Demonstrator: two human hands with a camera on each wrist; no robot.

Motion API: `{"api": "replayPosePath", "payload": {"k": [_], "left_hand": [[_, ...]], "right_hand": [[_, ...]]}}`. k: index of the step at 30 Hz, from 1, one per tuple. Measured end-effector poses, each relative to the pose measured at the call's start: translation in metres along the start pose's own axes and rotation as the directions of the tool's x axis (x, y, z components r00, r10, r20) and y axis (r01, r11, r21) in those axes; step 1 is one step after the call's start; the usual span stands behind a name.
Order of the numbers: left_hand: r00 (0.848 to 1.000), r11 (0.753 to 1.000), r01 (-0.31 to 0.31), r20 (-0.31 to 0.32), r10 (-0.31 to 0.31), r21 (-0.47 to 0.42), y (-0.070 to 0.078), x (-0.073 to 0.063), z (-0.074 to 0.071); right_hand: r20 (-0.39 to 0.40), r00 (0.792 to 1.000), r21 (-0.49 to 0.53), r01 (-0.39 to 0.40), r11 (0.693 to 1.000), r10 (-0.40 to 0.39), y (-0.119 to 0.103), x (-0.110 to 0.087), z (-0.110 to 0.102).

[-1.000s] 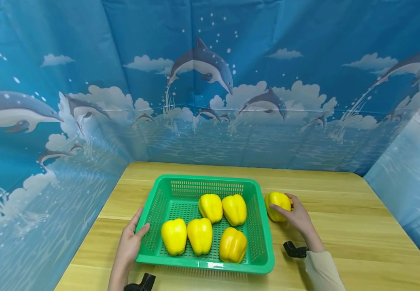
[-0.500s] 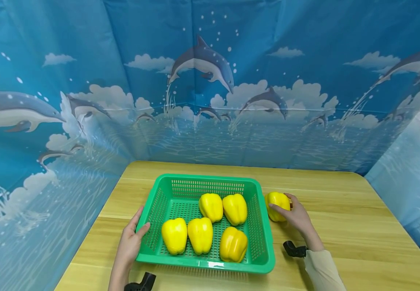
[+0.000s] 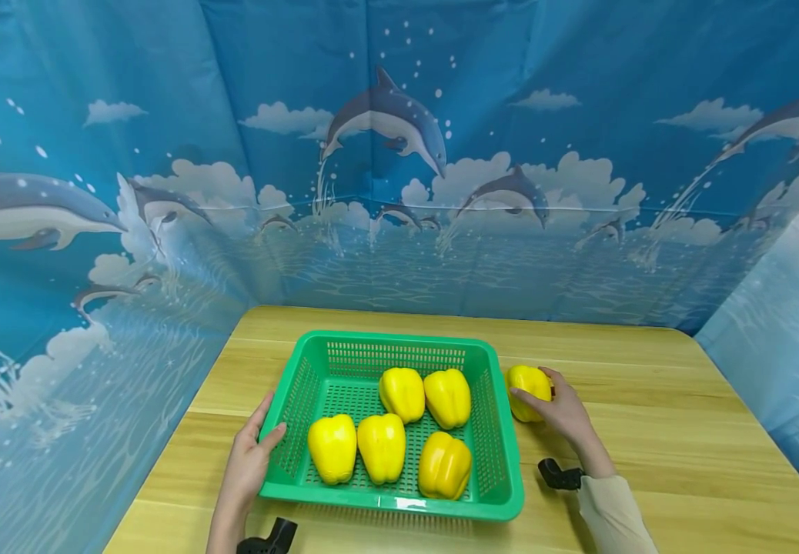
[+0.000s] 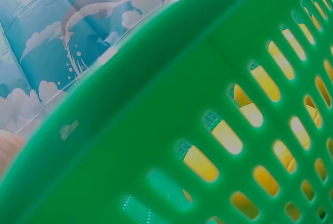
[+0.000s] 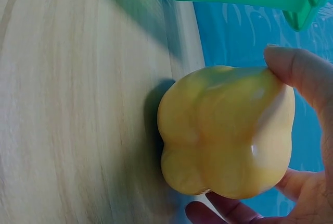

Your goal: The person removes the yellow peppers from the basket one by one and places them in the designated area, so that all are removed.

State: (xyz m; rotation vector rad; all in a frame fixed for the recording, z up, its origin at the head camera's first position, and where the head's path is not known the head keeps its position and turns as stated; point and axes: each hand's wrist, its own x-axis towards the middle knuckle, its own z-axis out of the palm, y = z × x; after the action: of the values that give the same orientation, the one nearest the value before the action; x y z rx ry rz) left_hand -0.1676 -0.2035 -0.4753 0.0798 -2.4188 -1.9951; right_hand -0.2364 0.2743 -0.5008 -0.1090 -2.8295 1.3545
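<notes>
At the far left, a blue curtain [image 3: 185, 254] printed with dolphins begins, running behind the wood-grain worktop [image 3: 649, 385] and round to the right side. Next comes the left hand [image 3: 243, 458], a black mount [image 3: 268, 537] at its wrist; its thumb lies over the left rim of the green basket [image 3: 386, 504] and its fingers hold the outer side. Inside, a front pair of yellow peppers, the first pepper [image 3: 332, 450] and second pepper [image 3: 382, 448], stand side by side; then the third pepper [image 3: 402, 395] behind them, the fifth pepper [image 3: 444, 465] near the front right and the fourth pepper [image 3: 448, 398] at the back. Just outside the right wall, the right hand [image 3: 566, 412] grips the sixth pepper [image 3: 527, 392] between thumb and fingers; whether it quite touches the worktop is hard to tell. A pale sleeve [image 3: 614, 512] and another black mount [image 3: 560, 475] follow.
</notes>
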Motion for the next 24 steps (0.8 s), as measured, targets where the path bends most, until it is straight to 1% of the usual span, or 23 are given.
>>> {"api": "replayPosePath", "payload": {"k": [7,14,17,24], "left_hand": [[1.0,1.0,-0.006,0.002,0.006,-0.024,-0.0002,0.0002,0.0004],[1.0,1.0,0.006,0.009,-0.006,-0.018,0.0003,0.0001,0.0],[1.0,1.0,0.0,0.012,0.0,-0.022,0.0002,0.0,0.0001],[1.0,1.0,0.005,0.005,-0.004,-0.013,0.0008,0.0,-0.0004]], "right_hand": [[-0.002,1.0,-0.023,0.01,1.0,-0.01,-0.0016,-0.0007,0.0015],[0.008,1.0,-0.023,0.002,1.0,-0.002,-0.0044,-0.0031,0.0009],[0.012,1.0,-0.024,-0.001,1.0,0.002,-0.0042,-0.003,0.001],[0.026,1.0,-0.014,-0.015,1.0,0.016,-0.0037,-0.0034,0.0018]]}}
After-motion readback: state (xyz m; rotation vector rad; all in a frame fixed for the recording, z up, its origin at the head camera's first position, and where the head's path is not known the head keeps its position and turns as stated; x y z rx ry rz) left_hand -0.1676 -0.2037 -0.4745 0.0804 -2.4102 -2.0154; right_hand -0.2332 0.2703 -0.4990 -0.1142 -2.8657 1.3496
